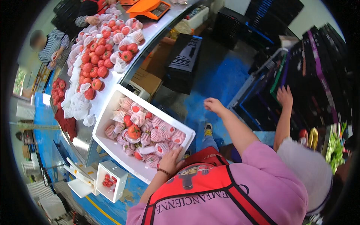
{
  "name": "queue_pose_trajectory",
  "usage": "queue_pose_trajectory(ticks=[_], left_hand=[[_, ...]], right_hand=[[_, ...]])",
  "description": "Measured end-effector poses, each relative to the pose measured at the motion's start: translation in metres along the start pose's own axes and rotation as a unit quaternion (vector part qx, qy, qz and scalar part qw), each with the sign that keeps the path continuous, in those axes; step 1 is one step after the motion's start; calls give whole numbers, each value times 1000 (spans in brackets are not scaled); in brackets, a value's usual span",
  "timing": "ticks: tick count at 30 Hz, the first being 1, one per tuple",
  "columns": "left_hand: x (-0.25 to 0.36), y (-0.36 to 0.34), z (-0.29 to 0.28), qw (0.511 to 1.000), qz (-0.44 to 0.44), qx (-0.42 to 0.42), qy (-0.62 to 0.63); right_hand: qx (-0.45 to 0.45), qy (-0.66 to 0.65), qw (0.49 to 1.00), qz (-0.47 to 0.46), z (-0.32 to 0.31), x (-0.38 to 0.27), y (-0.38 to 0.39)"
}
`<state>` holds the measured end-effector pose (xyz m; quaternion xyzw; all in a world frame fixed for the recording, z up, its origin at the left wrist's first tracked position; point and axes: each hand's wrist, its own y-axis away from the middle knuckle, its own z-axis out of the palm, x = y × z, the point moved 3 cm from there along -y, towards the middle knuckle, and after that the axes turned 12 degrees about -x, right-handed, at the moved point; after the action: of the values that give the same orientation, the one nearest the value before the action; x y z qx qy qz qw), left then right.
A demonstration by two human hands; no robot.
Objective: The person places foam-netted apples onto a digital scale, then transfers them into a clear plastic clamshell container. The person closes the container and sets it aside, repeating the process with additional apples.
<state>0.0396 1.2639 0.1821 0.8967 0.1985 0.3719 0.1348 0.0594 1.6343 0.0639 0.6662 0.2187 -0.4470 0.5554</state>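
Note:
A white foam box [108,140] full of tomatoes tilts in front of me against the table's end. Most tomatoes in it wear pale foam net sleeves; a bare tomato [134,131] lies among them in the middle. My left hand [170,161], with a beaded bracelet at the wrist, grips the near right rim of the box. My right hand [214,105] hangs in the air right of the box, fingers curled in, with nothing visible in them.
Bare and netted tomatoes [98,62] heap on the metal table; an orange scale [150,8] stands beyond. Another person's hand [285,96] rests against stacked black crates [311,71] at right. A small white box [111,181] with tomatoes sits lower left. Workers stand across the table.

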Motion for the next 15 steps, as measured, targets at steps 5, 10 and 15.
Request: queue_pose_trajectory(ticks=[5,10,15], left_hand=[[19,-12,-14,988,6,152,12],[59,-101,-60,953,26,299,33],[80,-258,-122,952,80,295,-2]], right_hand=[[80,337,932,102,-132,106,-34],[64,318,928,183,-221,176,17],[38,263,926,268,-249,180,52]])
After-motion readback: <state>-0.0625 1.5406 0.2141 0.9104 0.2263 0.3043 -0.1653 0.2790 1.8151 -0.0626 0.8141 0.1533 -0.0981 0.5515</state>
